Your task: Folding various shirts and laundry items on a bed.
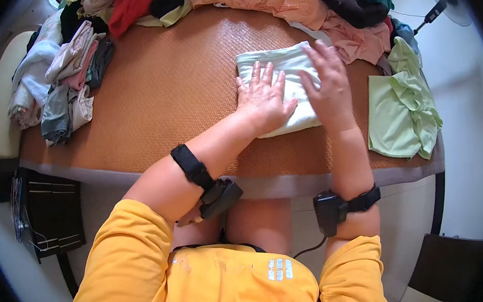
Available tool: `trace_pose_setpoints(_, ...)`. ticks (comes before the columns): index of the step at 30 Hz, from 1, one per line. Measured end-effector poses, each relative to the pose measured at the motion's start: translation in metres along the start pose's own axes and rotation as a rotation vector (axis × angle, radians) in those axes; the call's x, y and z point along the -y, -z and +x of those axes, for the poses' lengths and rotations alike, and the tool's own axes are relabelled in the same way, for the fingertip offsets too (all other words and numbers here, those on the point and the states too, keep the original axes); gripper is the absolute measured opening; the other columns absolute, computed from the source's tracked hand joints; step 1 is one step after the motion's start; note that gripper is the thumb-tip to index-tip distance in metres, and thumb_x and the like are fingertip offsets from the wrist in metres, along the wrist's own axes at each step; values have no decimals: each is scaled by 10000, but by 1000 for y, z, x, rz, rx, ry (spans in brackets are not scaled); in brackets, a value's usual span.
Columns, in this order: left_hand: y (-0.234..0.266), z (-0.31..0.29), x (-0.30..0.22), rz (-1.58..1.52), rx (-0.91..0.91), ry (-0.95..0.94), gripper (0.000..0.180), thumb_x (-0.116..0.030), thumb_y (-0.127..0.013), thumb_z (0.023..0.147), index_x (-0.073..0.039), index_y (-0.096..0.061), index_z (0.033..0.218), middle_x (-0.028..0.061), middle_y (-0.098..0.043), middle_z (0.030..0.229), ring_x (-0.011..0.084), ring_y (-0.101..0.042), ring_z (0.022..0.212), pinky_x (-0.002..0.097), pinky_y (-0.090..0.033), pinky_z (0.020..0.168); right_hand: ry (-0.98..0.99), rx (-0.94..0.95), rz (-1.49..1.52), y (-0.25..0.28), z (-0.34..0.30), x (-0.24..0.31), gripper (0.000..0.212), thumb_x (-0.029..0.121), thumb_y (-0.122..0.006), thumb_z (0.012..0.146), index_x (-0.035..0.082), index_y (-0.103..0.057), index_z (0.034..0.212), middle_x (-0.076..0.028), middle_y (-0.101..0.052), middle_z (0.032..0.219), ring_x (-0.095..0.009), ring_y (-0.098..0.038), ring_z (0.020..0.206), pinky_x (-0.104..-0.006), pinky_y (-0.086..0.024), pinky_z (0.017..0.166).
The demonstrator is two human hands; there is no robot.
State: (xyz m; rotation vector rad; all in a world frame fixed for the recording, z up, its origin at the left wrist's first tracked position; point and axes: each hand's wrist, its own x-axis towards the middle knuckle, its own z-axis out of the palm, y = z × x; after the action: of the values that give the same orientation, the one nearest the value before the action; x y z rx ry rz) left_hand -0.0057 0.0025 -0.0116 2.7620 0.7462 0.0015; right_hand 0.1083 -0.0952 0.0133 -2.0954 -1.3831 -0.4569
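A pale mint, folded piece of clothing (292, 62) lies on the woven brown mat, a little right of the middle. My left hand (264, 97) rests flat on it with the fingers spread. Over the garment's right edge is my right hand (328, 84), fingers apart and holding nothing; whether it touches the fabric I cannot tell. Black straps with small dark boxes are on both my forearms. To the right of my right hand, a light green garment (389, 118) lies loosely at the bed's edge.
The brown mat (157, 95) covers the bed. Folded clothes (79, 70) are stacked at the left beside a cream pillow (2, 101). Along the far side, peach fabric (264, 1) and dark clothes are heaped. A fan (448, 1) stands at far right, a dark rack (50, 208) below left.
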Motion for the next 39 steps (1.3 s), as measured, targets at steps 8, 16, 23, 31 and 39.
trace_pose_setpoints(8,-13,-29,13,-920,-326,-20,1019,-417,-726,646,75,-164,1339,294,-193,1334,390,-215,1263,425,-192,1066,-184,116,-166,-41,-58,-63,526,408,-443,875,126,-408,1317,-267,-380,1311,-438,-315,1237,-493,-225,1024)
trace_pose_setpoints(16,16,-52,97,-1571,-306,-10,804,9,-710,655,-60,-254,1313,132,-440,1160,208,-475,1047,307,-444,875,-155,224,240,-83,-31,38,484,284,-456,890,26,-403,1297,-283,-280,1360,-391,-299,1261,-411,-261,1029)
trace_pose_setpoints(23,86,-85,249,-1304,-396,489,711,-76,-695,628,16,-367,1252,119,-547,1052,200,-566,914,316,-491,784,232,580,336,-96,0,138,585,362,-573,820,123,-390,1322,-209,-266,1399,-343,-271,1295,-479,-184,1052)
trace_pose_setpoints(31,94,-105,256,-1578,-219,309,476,-226,-720,711,52,-551,1058,130,-627,961,198,-624,822,315,-506,750,327,381,318,-99,-17,134,466,246,-587,815,107,-478,1247,-139,-449,1295,-304,-391,1228,-471,-242,1035)
trace_pose_setpoints(39,243,-74,297,-1920,-929,-191,389,-127,-613,788,-43,-509,1153,134,-595,1034,238,-601,912,376,-500,830,321,297,290,-88,-23,129,294,171,-594,799,94,-601,1082,-116,-535,1195,-302,-454,1171,-459,-314,997)
